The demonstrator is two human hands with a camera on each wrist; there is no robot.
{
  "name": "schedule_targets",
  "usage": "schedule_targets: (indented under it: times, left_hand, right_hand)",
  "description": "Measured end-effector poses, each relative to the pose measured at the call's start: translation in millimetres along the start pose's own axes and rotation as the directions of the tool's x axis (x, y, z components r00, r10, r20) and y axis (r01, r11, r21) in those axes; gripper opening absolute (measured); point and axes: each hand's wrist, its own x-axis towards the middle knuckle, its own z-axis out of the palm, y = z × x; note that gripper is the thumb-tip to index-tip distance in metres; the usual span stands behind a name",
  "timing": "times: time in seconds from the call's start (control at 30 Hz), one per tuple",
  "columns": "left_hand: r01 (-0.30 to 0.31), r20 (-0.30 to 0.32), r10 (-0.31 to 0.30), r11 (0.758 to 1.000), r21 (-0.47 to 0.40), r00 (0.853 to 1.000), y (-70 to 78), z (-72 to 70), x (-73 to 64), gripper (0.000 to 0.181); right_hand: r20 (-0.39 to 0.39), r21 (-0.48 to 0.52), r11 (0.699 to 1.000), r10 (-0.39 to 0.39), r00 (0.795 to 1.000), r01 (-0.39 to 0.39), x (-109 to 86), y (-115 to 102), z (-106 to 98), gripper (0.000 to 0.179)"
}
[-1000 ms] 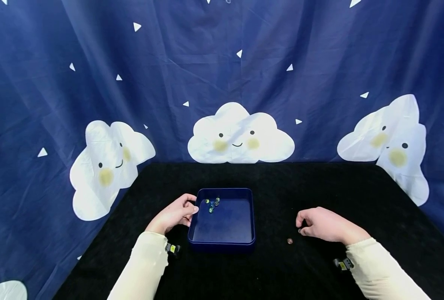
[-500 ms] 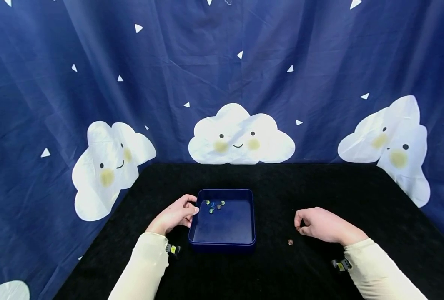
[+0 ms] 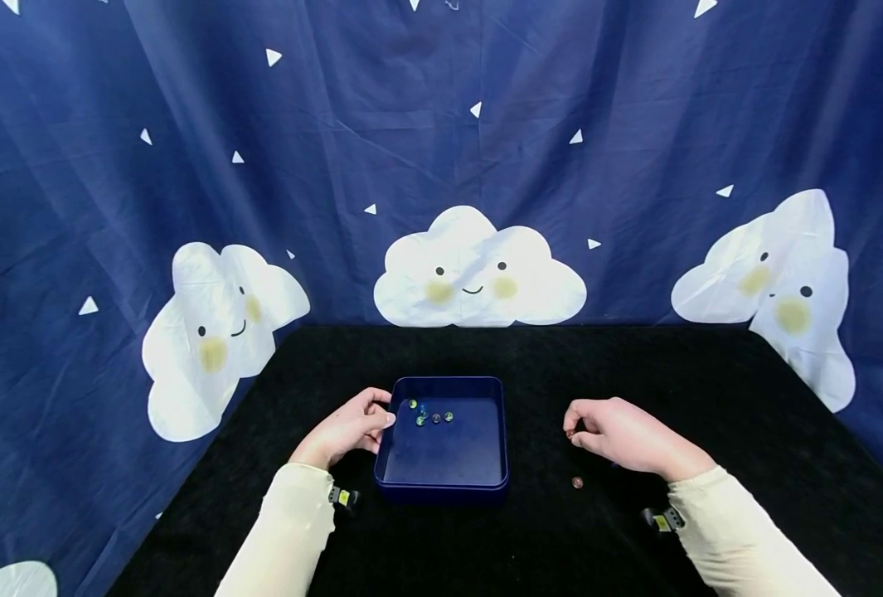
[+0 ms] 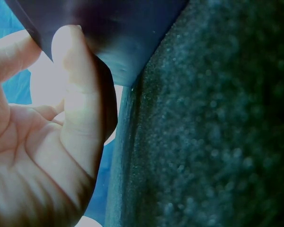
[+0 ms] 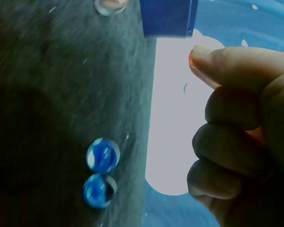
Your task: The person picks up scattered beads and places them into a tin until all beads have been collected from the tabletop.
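Observation:
My left hand (image 3: pixel 344 429) grips the left side of a square dark-blue tray (image 3: pixel 441 486). In the left wrist view its thumb (image 4: pixel 73 61) lies against the tray's outer wall (image 4: pixel 128 42). Several glass marbles (image 3: pixel 436 419) lie toward the back left inside the tray. Right of the tray, my right hand (image 3: pixel 628 435) pinches an orange-red marble (image 5: pixel 199 71) between thumb and index finger, the other fingers curled in. Two blue marbles (image 5: pixel 103 156) lie on the black cloth beside it in the right wrist view, mostly hidden by the hand in the head view.
A brownish marble (image 3: pixel 577 482) rests on the black cloth (image 3: pixel 531 531), between the tray and the right sleeve (image 3: pixel 739 522). Behind the table hangs a blue curtain (image 3: pixel 337 166) printed with white clouds.
My right hand has picked up the orange-red marble and moved left toward the tray with it. Inside the tray, some marbles have rolled rightward. The left hand keeps its hold.

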Motion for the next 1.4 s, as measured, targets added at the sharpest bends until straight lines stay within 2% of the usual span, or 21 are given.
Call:
schedule_targets:
  times: [0.17, 0.27, 0.37, 0.5, 0.63, 1.07, 1.23, 1.4]
  left_hand:
    - [-0.006, -0.007, 0.006, 1.000, 0.001, 1.000, 0.6, -0.1, 0.4, 0.053]
    - [-0.001, 0.002, 0.001, 1.000, -0.003, 1.000, 1.9, 0.1, 0.7, 0.053]
    - [0.003, 0.021, -0.003, 1.000, -0.004, 1.000, 10.3, 2.1, -5.4, 0.052]
    - [0.002, 0.017, -0.002, 1.000, 0.001, 1.000, 9.2, 2.7, -6.1, 0.052]
    - [-0.001, -0.007, 0.001, 1.000, 0.005, 1.000, 1.4, 2.1, -1.9, 0.051]
    - [-0.006, -0.011, 0.006, 1.000, 0.009, 1.000, 2.1, 2.7, -1.5, 0.052]
    - [-0.005, 0.002, 0.005, 1.000, 0.002, 1.000, 1.2, 3.0, -1.5, 0.053]
    - [-0.005, -0.001, 0.005, 1.000, -0.009, 1.000, 0.8, 2.4, -1.7, 0.054]
  right_hand:
    - [-0.055, -0.015, 0.999, -0.035, 0.998, 0.035, 10.2, -11, -2, 0.017]
    - [-0.059, -0.012, 0.999, -0.045, 0.997, 0.045, 15.6, -18, -2, 0.015]
    - [-0.054, -0.015, 0.999, -0.052, 0.997, 0.051, 21.0, -23, 0, 0.015]
    - [-0.063, -0.033, 0.998, -0.062, 0.996, 0.060, 28.2, -30, 1, 0.014]
    - [-0.071, -0.044, 0.996, -0.081, 0.994, 0.078, 35.6, -38, 3, 0.013]
    - [-0.042, -0.083, 0.991, -0.111, 0.993, 0.107, 59.5, -61, 10, 0.011]
    - [-0.019, -0.094, 0.990, -0.106, 0.994, 0.104, 63.8, -65, 15, 0.010]
    - [-0.028, -0.105, 0.988, -0.114, 0.993, 0.111, 65.3, -67, 18, 0.010]
